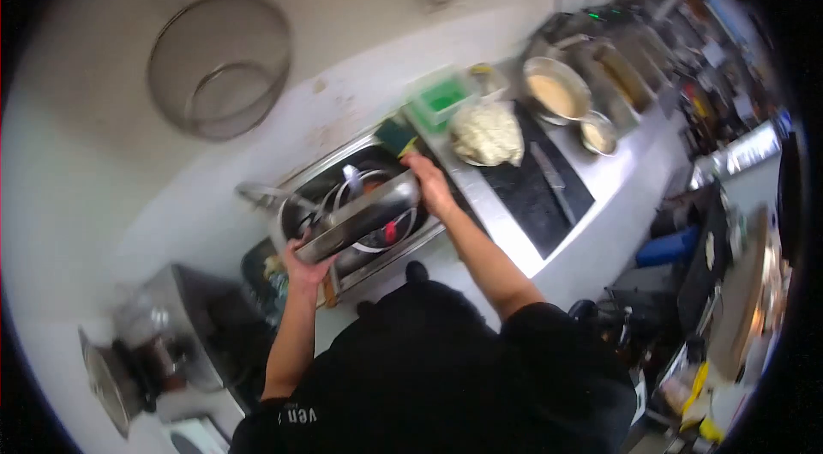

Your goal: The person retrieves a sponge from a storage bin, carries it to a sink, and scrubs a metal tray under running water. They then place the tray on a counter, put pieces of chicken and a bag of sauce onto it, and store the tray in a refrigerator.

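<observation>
Steel tray (364, 218), one, between left hand (304, 270) and right hand (429, 184) over sink (330, 159)

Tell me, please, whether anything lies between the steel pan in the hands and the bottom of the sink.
Yes. The left hand and right hand hold the steel pan by its ends above the sink. Right under it, round dishes crowd the basin, so the pan would likely land on them rather than the bottom.
</observation>
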Tool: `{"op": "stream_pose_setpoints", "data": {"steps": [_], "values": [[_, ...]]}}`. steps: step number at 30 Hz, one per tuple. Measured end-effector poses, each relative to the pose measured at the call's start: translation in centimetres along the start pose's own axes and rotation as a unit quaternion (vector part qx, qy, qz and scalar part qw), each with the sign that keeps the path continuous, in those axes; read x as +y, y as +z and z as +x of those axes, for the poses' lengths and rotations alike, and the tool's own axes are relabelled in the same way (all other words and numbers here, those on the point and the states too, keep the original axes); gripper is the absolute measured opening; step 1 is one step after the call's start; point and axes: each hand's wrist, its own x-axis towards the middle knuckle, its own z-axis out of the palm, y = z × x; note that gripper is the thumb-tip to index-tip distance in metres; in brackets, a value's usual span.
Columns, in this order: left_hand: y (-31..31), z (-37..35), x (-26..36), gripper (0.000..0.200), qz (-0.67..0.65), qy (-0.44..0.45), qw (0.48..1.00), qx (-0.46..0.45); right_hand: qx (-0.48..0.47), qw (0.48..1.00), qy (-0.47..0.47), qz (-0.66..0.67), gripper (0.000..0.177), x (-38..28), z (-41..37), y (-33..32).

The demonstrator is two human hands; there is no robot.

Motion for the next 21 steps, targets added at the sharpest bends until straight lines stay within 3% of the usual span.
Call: {"op": "stream_pose_setpoints", "data": {"steps": [2,4,5,6,7,8,9,10,11,12,13,14,16,17,18,20,21], "values": [[-1.5,-0.9,2.5,0.072,0.024,0.054,0.998,-0.012,0.047,0.989,0.127,0.064,0.055,2.5,-0.4,1.9],[-2.5,-1.8,4.8,0.079,0.079,0.109,0.99,-0.051,-0.136,0.94,0.262,0.168,0.054,2.4,-0.9,2.0],[-1.3,-3.3,5.7,0.086,0.137,0.122,0.982,-0.046,-0.152,0.936,0.268,0.168,0.054,3.5,-0.9,1.9],[-1.2,-3.5,6.2,0.086,0.134,0.136,0.981,-0.037,-0.206,0.917,0.33,0.081,0.052,5.7,-0.6,2.0],[-1.5,-3.8,6.8,0.088,0.218,0.155,0.962,-0.046,-0.261,0.886,0.384,-0.008,0.052,7.5,-0.5,2.7],[-1.9,-4.2,7.7,0.09,0.302,0.173,0.936,-0.05,-0.282,0.879,0.384,-0.008,0.052,8.6,-0.9,3.9],[-2.1,-4.8,8.7,0.086,0.491,0.192,0.85,0.005,-0.234,0.917,0.323,-0.022,0.05,9.6,-1.6,4.9],[-2.5,-5.4,9.3,0.086,0.489,0.201,0.848,0.018,-0.18,0.948,0.259,-0.034,0.049,10.6,-2.2,5.7],[-2.4,-6.0,9.5,0.082,0.66,0.23,0.713,0.055,-0.154,0.962,0.224,-0.017,0.045,11.7,-2.5,6.1],[-1.4,-6.6,9.4,0.079,0.798,0.241,0.544,0.089,-0.163,0.96,0.225,-0.016,0.045,12.3,-2.1,6.6],[-0.5,-7.0,8.9,0.07,0.924,0.171,0.302,0.159,-0.141,0.967,0.209,-0.039,0.042,13.0,-1.9,6.8],[-1.3,-6.0,8.3,0.07,0.924,0.167,0.304,0.162,-0.117,0.972,0.194,-0.063,0.04,13.4,-1.9,6.9],[-3.7,-2.7,7.1,0.072,0.953,0.238,0.087,0.167,-0.128,0.967,0.211,-0.064,0.036,10.5,-2.4,7.5],[-3.2,-1.7,6.4,0.076,0.959,0.182,0.128,0.176,-0.119,0.969,0.212,-0.033,0.038,9.6,-2.6,8.0],[-2.4,-0.7,5.9,0.076,0.958,0.183,0.129,0.177,-0.11,0.971,0.213,-0.001,0.04,9.3,-2.7,8.4],[-1.1,1.4,4.9,0.075,0.931,0.16,0.201,0.26,-0.122,0.975,0.184,-0.03,0.042,11.8,-2.6,9.1],[-1.2,3.0,4.2,0.078,0.901,0.205,0.256,0.283,-0.132,0.977,0.155,-0.057,0.044,12.1,-2.7,9.4]]}}
